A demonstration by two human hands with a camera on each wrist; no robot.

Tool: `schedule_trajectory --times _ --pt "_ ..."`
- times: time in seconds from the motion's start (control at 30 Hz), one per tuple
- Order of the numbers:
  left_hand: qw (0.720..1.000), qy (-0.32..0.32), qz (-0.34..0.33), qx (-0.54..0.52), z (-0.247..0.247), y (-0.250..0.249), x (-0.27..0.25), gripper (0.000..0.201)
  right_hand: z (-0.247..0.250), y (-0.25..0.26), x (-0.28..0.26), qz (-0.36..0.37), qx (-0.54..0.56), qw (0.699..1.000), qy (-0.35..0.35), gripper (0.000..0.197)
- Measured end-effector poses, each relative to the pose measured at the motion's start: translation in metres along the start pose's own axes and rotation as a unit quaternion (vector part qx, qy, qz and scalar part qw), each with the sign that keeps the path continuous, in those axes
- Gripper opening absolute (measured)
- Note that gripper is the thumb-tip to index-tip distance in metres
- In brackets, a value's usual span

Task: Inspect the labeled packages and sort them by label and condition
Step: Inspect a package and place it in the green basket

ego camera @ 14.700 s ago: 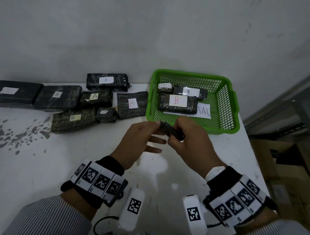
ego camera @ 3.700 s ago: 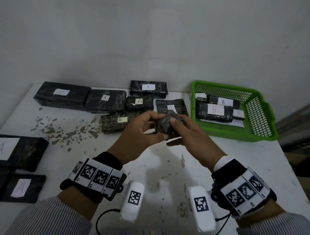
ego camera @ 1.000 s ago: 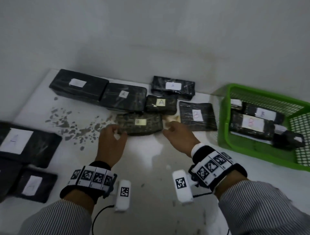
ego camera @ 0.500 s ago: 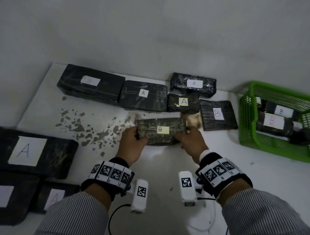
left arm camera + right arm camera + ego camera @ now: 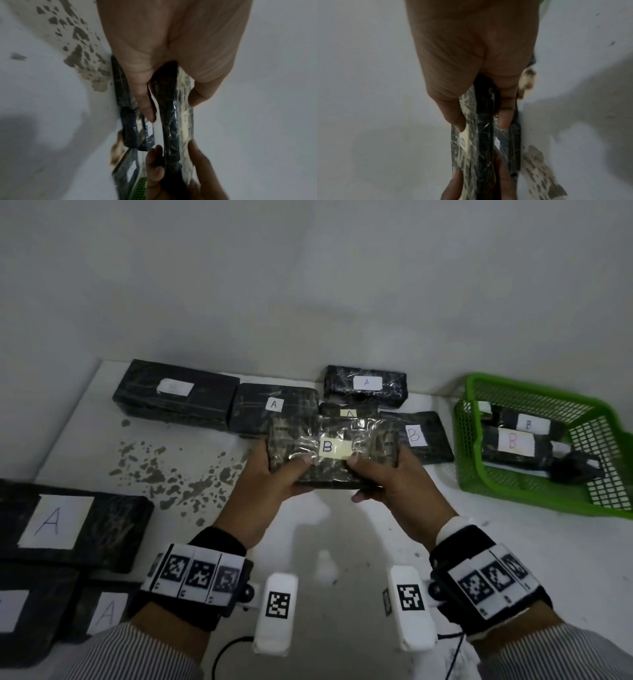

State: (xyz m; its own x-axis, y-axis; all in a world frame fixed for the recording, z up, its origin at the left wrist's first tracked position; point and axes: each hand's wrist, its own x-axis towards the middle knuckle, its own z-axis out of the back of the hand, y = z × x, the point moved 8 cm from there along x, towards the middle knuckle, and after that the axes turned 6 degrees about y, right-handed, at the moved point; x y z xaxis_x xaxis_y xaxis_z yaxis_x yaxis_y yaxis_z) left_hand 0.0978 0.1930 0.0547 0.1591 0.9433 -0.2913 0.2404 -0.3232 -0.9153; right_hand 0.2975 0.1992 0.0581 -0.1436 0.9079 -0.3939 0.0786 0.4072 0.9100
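You held the package [image 5: 334,451] off the table [image 5: 325,542] between both hands, long axis running left to right, label face tilted up toward you; left hand [image 5: 270,487] gripped its left end and right hand [image 5: 390,484] its right end, thumbs on top, fingers curled underneath. It was a flat dark brick in shiny crinkled plastic wrap, with a pale yellow label reading "B". Behind it lay dark packages labeled "A" [image 5: 274,409] and "B" [image 5: 416,436], and a green mesh basket [image 5: 534,498] held more "B" ones.
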Motion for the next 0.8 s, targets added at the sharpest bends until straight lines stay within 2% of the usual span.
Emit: schedule_trajectory --times 0.07,0.2,0.4,0.5,0.57,0.63,0.7,0.8 --pt "1.0 0.023 -0.017 -0.005 -0.012 -0.016 -0.007 0.04 0.001 0.015 -0.011 0.029 -0.005 1.0 0.01 0.051" --pt "0.999 0.03 -0.035 0.007 -0.029 -0.027 -0.023 0.041 0.009 0.037 -0.034 0.071 -0.029 0.997 0.008 0.039" --pt "0.996 -0.025 -0.078 0.026 -0.05 -0.027 -0.047 0.041 0.022 0.043 -0.061 0.097 -0.02 0.995 -0.005 0.042" --pt "0.994 -0.053 -0.077 -0.063 -0.066 -0.016 -0.055 0.046 0.035 0.048 -0.07 0.113 0.003 0.993 -0.028 0.047" --pt "0.99 -0.044 -0.058 -0.122 -0.085 -0.006 -0.056 0.033 0.045 0.051 -0.075 0.12 0.023 0.992 -0.042 0.056" --pt "0.991 -0.038 -0.05 -0.116 -0.102 -0.001 -0.054 0.017 0.057 0.054 -0.079 0.126 0.044 0.99 -0.038 0.066" --pt "0.992 -0.042 -0.057 -0.102 -0.114 -0.002 -0.052 0.016 0.068 0.054 -0.083 0.123 0.08 0.989 -0.018 0.072" --pt "0.991 -0.059 -0.079 -0.088 -0.128 -0.008 -0.05 0.021 0.084 0.054 -0.092 0.11 0.129 0.985 -0.015 0.064"
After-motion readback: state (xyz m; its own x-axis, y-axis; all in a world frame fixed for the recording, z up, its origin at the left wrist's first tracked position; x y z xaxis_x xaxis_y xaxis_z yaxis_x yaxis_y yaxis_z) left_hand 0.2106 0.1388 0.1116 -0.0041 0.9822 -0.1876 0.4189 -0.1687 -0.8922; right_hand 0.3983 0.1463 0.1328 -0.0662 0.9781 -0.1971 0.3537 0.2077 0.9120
